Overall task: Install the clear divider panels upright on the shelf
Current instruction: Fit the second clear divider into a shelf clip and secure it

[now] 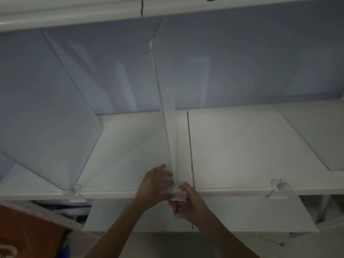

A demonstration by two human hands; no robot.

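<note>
A white shelf (232, 146) runs along a dim bluish wall (260, 71), with three clear panels on it. The middle panel (163, 108) stands upright at the front edge, thin and seen edge-on. The left hand (154, 185) lays nearly straight fingers against its side. The right hand (188, 202) curls round its clip (179, 192).

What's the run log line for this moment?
step: seating middle clear plastic divider panel | left hand: pressed on panel | right hand: grips clear clip at white shelf edge

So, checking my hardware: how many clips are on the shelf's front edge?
3: left clip under the left panel, middle clip under the centre panel, right clip. Others may sit beyond the frame.
</note>
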